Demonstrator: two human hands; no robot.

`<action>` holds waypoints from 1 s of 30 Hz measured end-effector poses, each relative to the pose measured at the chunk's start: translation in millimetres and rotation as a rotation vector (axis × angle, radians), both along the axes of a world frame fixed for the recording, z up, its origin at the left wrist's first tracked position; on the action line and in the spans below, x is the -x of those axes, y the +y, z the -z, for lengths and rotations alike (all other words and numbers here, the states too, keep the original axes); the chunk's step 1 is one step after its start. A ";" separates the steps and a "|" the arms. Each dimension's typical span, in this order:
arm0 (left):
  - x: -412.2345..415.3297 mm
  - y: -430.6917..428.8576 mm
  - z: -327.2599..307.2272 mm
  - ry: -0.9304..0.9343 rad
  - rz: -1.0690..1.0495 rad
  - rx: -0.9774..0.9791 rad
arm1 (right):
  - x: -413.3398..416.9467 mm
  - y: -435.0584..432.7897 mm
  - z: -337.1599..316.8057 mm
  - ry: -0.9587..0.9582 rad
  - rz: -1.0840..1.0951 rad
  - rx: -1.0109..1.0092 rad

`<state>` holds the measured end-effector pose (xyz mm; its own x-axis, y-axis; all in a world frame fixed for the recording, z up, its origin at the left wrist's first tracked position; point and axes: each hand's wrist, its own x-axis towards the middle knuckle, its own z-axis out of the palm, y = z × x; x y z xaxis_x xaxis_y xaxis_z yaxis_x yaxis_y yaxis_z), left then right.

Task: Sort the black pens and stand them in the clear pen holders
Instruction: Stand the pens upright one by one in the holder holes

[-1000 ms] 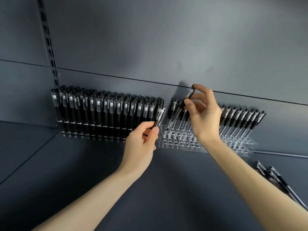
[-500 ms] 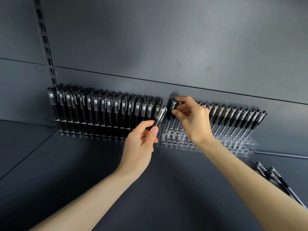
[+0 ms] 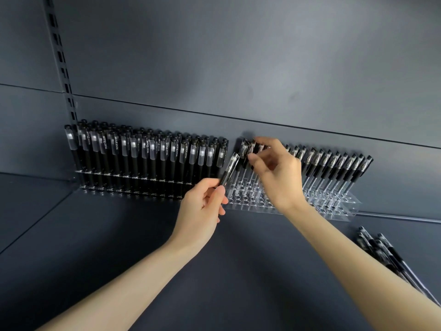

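Note:
Two clear pen holders stand against the back wall. The left holder (image 3: 133, 187) is packed with several black capped pens (image 3: 148, 154). The right holder (image 3: 334, 207) has a back row of black pens (image 3: 334, 166) and many bare holes in front. My left hand (image 3: 202, 211) pinches one black pen (image 3: 229, 170), tilted up and to the right, just left of the right holder. My right hand (image 3: 274, 173) hovers over that holder's left end, its thumb and fingers pinching the top of a standing pen (image 3: 250, 149) in the back row.
A loose bundle of black pens (image 3: 381, 252) lies on the dark shelf (image 3: 119, 235) at the right, partly behind my right forearm. A slotted metal upright (image 3: 62, 60) runs up the back wall at the left.
My right hand came down from holding a pen high above the right holder and set it into the back row at the left end. My left hand has barely moved.

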<state>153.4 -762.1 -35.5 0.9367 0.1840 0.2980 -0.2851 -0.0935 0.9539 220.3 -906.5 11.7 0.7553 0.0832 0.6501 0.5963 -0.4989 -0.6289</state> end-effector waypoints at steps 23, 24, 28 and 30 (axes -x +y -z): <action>-21.3 -7.3 26.0 -0.393 -0.250 -1.275 | -2.8 -10.2 -23.5 -0.185 0.038 -0.338; -21.6 -7.2 27.5 -0.385 -0.248 -1.295 | -4.8 -8.6 -21.6 -0.189 0.038 -0.331; -23.8 -6.8 28.9 -0.358 -0.258 -1.310 | -10.8 -4.5 -15.0 -0.181 0.035 -0.264; -23.6 -6.6 27.9 -0.340 -0.251 -1.332 | -12.9 -4.0 -11.1 -0.155 0.021 -0.201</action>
<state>177.0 -768.6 -63.3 0.7689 -0.2637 0.5825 -0.3225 -0.9466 -0.0028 233.2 -910.5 22.8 0.6453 -0.0744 0.7603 0.6842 -0.3864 -0.6186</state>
